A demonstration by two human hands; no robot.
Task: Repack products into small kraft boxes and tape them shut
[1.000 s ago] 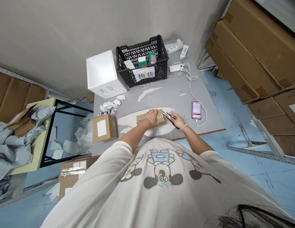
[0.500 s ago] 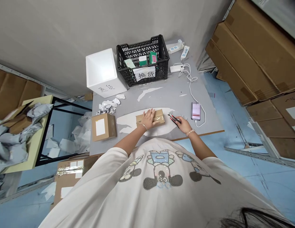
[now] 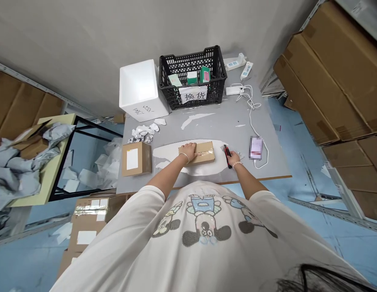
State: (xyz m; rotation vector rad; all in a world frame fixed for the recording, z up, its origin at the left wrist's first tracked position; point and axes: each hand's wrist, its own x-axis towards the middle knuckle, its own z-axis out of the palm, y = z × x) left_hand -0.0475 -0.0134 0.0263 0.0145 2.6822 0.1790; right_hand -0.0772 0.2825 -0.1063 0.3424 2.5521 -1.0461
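Observation:
A small brown cardboard box (image 3: 205, 151) with shiny tape at its right end lies on the worn white patch of the grey table. Curled over the box's left end, my left hand (image 3: 188, 151) holds it down. My right hand (image 3: 234, 157) is closed around a red and black box cutter (image 3: 227, 155), just right of the box and apart from it. The cutter points away from me, towards the far side of the table.
Left of my hands stand a labelled carton (image 3: 136, 159) and crumpled paper (image 3: 143, 133). A white foam bin (image 3: 146, 109) and a black crate (image 3: 193, 104) holding small boxes are at the back. A charging phone (image 3: 255, 147) lies right, below power strips (image 3: 236, 63).
My left hand has gone from lying flat on the box to gripping its left end. The cutter in my right hand has turned more upright in view. The whole view has shifted slightly.

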